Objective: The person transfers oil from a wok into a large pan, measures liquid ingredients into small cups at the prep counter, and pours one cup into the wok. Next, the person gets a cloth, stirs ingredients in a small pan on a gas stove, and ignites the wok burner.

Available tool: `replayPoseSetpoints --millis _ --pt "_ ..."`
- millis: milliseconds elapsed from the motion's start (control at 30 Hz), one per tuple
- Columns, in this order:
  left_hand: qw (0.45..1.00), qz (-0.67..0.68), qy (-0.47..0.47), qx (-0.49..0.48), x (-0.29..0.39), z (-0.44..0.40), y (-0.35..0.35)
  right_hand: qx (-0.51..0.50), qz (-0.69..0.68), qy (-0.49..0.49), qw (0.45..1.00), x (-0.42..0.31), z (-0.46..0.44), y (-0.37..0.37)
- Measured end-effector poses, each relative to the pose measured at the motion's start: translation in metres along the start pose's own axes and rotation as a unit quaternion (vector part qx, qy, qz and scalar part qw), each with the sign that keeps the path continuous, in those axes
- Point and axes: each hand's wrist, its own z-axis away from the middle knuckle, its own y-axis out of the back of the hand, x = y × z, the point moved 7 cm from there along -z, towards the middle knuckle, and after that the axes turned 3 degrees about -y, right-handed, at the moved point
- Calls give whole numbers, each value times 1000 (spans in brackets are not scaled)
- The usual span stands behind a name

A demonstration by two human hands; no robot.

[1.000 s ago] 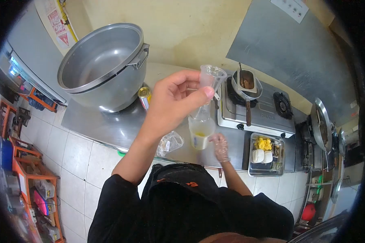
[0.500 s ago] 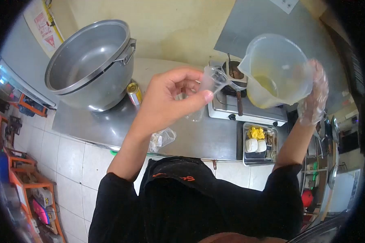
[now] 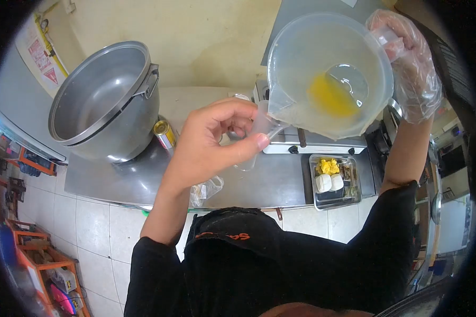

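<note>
My bare left hand (image 3: 222,137) grips a small clear plastic cup (image 3: 263,122) between thumb and fingers. In a clear plastic glove, my right hand (image 3: 410,63) is closed round the handle of a large translucent jug (image 3: 301,58). The jug is tilted toward the cup, its spout at the cup's rim. Yellow liquid (image 3: 330,96) lies inside the jug. Whether any liquid is in the cup, I cannot tell. Partly hidden behind my left hand, another clear container (image 3: 247,162) stands on the steel table.
A large metal pot (image 3: 108,105) and a can (image 3: 164,134) stand on the steel table (image 3: 116,177) at left. A plastic bag (image 3: 211,187) lies near the front edge. At right are a gas stove (image 3: 322,143) and a tray (image 3: 337,206) holding white and yellow items.
My right hand has raised the jug from the table, then brought it left and tilted it against the small cup. The left hand still holds the cup. The view has shifted slightly.
</note>
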Motion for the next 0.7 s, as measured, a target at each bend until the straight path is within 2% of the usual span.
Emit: replayPoseSetpoints --millis 700 --pt "998 60 -6 5 11 4 -9 -97 -50 86 990 -36 -44 -3"
